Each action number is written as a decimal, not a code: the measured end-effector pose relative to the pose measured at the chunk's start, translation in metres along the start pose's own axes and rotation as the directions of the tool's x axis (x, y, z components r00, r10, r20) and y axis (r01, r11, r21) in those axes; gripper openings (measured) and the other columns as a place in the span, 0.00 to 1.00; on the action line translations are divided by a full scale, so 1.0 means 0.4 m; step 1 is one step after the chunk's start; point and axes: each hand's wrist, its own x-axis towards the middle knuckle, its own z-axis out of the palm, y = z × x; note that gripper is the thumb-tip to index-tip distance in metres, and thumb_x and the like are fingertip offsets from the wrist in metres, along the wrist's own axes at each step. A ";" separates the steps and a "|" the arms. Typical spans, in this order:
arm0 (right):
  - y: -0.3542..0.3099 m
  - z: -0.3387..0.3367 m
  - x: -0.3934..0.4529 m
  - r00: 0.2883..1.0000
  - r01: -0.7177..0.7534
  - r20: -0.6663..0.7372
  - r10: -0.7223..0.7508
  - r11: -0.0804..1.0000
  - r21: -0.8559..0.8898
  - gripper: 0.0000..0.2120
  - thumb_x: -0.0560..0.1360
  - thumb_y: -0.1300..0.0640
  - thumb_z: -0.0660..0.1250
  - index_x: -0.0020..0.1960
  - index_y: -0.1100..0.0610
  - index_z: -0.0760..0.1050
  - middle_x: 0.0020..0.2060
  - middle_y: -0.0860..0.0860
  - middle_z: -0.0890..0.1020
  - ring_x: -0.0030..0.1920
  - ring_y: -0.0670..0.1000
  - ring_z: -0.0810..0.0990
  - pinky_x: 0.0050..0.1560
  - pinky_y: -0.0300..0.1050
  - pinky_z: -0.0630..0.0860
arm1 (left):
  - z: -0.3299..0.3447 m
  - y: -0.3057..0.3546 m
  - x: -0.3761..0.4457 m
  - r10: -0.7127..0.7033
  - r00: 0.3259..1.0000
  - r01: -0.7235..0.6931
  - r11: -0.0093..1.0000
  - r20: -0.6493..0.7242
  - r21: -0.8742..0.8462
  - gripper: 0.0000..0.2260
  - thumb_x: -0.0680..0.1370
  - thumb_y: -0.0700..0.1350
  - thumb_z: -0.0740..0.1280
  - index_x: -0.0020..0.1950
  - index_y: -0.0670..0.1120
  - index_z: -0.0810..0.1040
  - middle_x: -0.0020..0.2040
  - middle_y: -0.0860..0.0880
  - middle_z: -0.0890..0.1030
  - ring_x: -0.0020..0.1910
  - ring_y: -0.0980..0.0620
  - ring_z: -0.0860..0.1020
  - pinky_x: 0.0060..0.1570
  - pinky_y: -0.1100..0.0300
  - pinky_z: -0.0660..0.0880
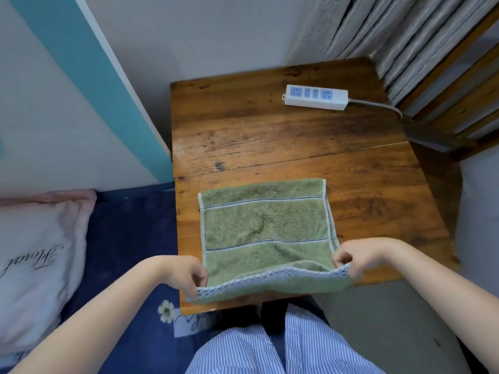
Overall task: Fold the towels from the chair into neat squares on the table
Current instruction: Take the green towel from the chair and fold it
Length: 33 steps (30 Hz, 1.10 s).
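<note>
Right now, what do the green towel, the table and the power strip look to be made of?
Green towel: looped terry cloth, probably cotton; fuzzy pile, flat woven stripes, a patterned blue-white border at the edge both hands pinch.
Table: solid wood planks, worn brown varnish; grain, knots and a seam show.
Power strip: smooth white plastic casing, slightly glossy.

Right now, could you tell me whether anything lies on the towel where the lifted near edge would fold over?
Nothing visible does. The green terry towel lies bare; the white power strip sits apart at the wooden table's far side.

Head view, looking steeply down, close over wooden table [270,136]
</note>
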 end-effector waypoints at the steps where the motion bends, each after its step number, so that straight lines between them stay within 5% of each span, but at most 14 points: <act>1: 0.003 0.008 0.003 0.999 -0.018 0.040 0.018 1.000 0.002 0.10 0.59 0.62 0.61 0.27 0.51 0.62 0.23 0.44 0.65 0.23 0.40 0.63 0.26 0.34 0.60 | 0.006 0.003 0.003 -0.003 0.999 0.004 1.000 0.040 -0.006 0.15 0.72 0.39 0.68 0.31 0.53 0.69 0.33 0.56 0.70 0.34 0.59 0.68 0.36 0.66 0.65; 5: 0.022 0.044 0.019 0.994 -0.049 0.100 0.051 0.999 -0.022 0.16 0.67 0.69 0.61 0.29 0.52 0.61 0.27 0.47 0.64 0.23 0.39 0.65 0.27 0.32 0.61 | 0.034 0.015 0.022 -0.032 0.987 0.033 0.999 0.154 -0.006 0.14 0.73 0.36 0.66 0.32 0.51 0.67 0.32 0.55 0.71 0.31 0.61 0.70 0.31 0.71 0.66; 11: 0.038 0.106 0.027 0.994 -0.071 -0.084 0.067 0.997 -0.041 0.15 0.70 0.65 0.60 0.31 0.51 0.59 0.30 0.46 0.64 0.29 0.44 0.61 0.27 0.35 0.56 | 0.062 0.028 0.027 -0.053 0.994 0.048 0.997 0.091 0.054 0.14 0.74 0.36 0.61 0.32 0.48 0.61 0.30 0.54 0.67 0.27 0.59 0.66 0.25 0.72 0.62; 15: 0.032 0.108 0.022 0.973 -0.044 -0.216 0.079 0.986 0.162 0.14 0.68 0.64 0.61 0.30 0.52 0.60 0.29 0.47 0.65 0.29 0.45 0.62 0.29 0.36 0.57 | 0.058 0.006 0.027 -0.039 0.998 0.036 0.998 -0.054 -0.051 0.14 0.73 0.37 0.62 0.32 0.49 0.61 0.33 0.53 0.64 0.30 0.56 0.63 0.30 0.66 0.60; 18: 0.022 0.045 0.030 0.942 -0.044 -0.325 0.085 0.990 0.134 0.12 0.67 0.62 0.61 0.31 0.53 0.60 0.31 0.48 0.65 0.33 0.47 0.63 0.31 0.41 0.57 | 0.016 -0.011 0.027 -0.042 0.961 0.005 0.990 -0.272 -0.138 0.14 0.75 0.37 0.62 0.33 0.49 0.62 0.34 0.53 0.66 0.33 0.54 0.64 0.32 0.64 0.60; 20: -0.007 -0.039 0.024 0.837 0.011 -0.545 0.046 0.995 0.101 0.06 0.63 0.56 0.59 0.32 0.54 0.62 0.32 0.51 0.68 0.37 0.49 0.66 0.32 0.43 0.57 | -0.047 -0.010 0.012 -0.068 0.810 -0.049 0.982 -0.583 -0.183 0.13 0.76 0.37 0.62 0.34 0.49 0.64 0.36 0.51 0.69 0.37 0.52 0.68 0.33 0.63 0.63; 22: -0.054 -0.134 -0.001 0.584 0.113 -0.811 0.033 0.986 0.121 0.06 0.58 0.55 0.56 0.33 0.56 0.65 0.33 0.56 0.71 0.38 0.51 0.69 0.33 0.45 0.55 | -0.130 0.002 -0.017 -0.142 0.474 -0.151 0.959 -0.869 -0.239 0.11 0.76 0.34 0.62 0.37 0.47 0.67 0.35 0.50 0.70 0.38 0.49 0.69 0.32 0.61 0.63; 25: -0.126 -0.259 -0.095 0.105 0.306 -0.993 0.061 0.948 0.091 0.14 0.60 0.57 0.56 0.40 0.65 0.72 0.34 0.60 0.72 0.37 0.53 0.69 0.33 0.41 0.55 | -0.248 0.036 -0.106 -0.226 -0.005 -0.422 0.884 -0.974 -0.202 0.08 0.75 0.31 0.62 0.42 0.44 0.69 0.32 0.53 0.69 0.33 0.54 0.69 0.31 0.64 0.62; 27: -0.153 -0.314 -0.157 -0.090 0.369 -0.995 0.049 0.929 0.012 0.17 0.63 0.58 0.57 0.44 0.68 0.74 0.36 0.61 0.77 0.39 0.52 0.72 0.34 0.39 0.59 | -0.298 0.047 -0.164 -0.194 -0.165 -0.534 0.842 -0.967 -0.078 0.09 0.75 0.30 0.63 0.43 0.45 0.70 0.33 0.56 0.70 0.32 0.63 0.72 0.31 0.73 0.65; 30: -0.150 -0.347 -0.214 -0.142 0.450 -0.989 -0.036 0.888 -0.097 0.05 0.67 0.64 0.63 0.42 0.60 0.75 0.42 0.51 0.82 0.43 0.53 0.78 0.38 0.26 0.68 | -0.327 0.039 -0.220 -0.060 -0.307 -0.519 0.847 -0.950 0.114 0.10 0.73 0.30 0.65 0.45 0.45 0.73 0.38 0.60 0.73 0.36 0.73 0.73 0.38 0.79 0.66; 33: -0.128 -0.302 -0.236 -0.108 0.361 -0.974 -0.200 0.905 -0.226 0.12 0.66 0.73 0.67 0.39 0.57 0.75 0.44 0.49 0.82 0.46 0.57 0.80 0.46 0.30 0.72 | -0.300 0.006 -0.238 0.195 -0.415 -0.322 0.882 -0.889 0.344 0.07 0.70 0.31 0.67 0.46 0.38 0.77 0.39 0.53 0.79 0.42 0.68 0.75 0.46 0.79 0.68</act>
